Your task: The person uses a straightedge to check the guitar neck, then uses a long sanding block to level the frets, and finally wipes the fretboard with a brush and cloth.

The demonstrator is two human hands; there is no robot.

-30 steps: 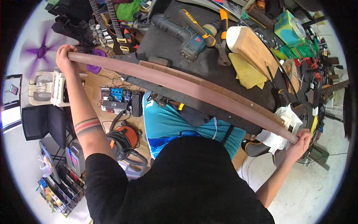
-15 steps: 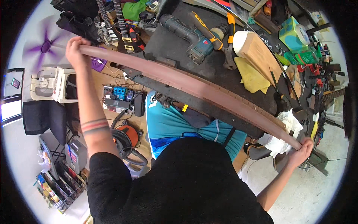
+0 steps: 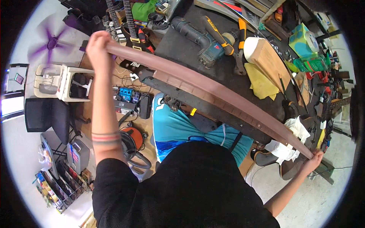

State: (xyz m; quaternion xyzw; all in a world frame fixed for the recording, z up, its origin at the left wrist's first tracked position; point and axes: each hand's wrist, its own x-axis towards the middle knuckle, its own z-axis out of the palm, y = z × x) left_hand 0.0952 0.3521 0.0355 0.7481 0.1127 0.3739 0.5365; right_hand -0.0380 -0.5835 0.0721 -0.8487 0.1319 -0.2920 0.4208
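A long, narrow reddish-brown strip (image 3: 207, 85), perhaps sandpaper, stretches diagonally across the bench in a slight bow. My left hand (image 3: 99, 47) is closed around its far left end. At the near right end, the fingers of my right hand (image 3: 315, 159) pinch the strip. Beneath and along it lies a guitar neck with a brown slotted fretboard (image 3: 220, 102), partly covered by the strip. The dark headstock (image 3: 135, 66) shows below my left hand's end. White paper (image 3: 292, 146) lies over the dark guitar body (image 3: 287, 170) near my right hand.
On the black bench are a drill (image 3: 209, 51), orange-handled pliers (image 3: 240, 41), a yellow cloth (image 3: 261, 83) and a wooden block (image 3: 268, 62). A purple fan (image 3: 52, 42) stands at the far left. An orange vacuum cleaner (image 3: 133, 137) and pedals (image 3: 125, 94) are on the floor.
My left hand has moved to the right and slightly up with its end of the strip; my right hand has shifted slightly right and down. More of the slotted fretboard shows below the strip.
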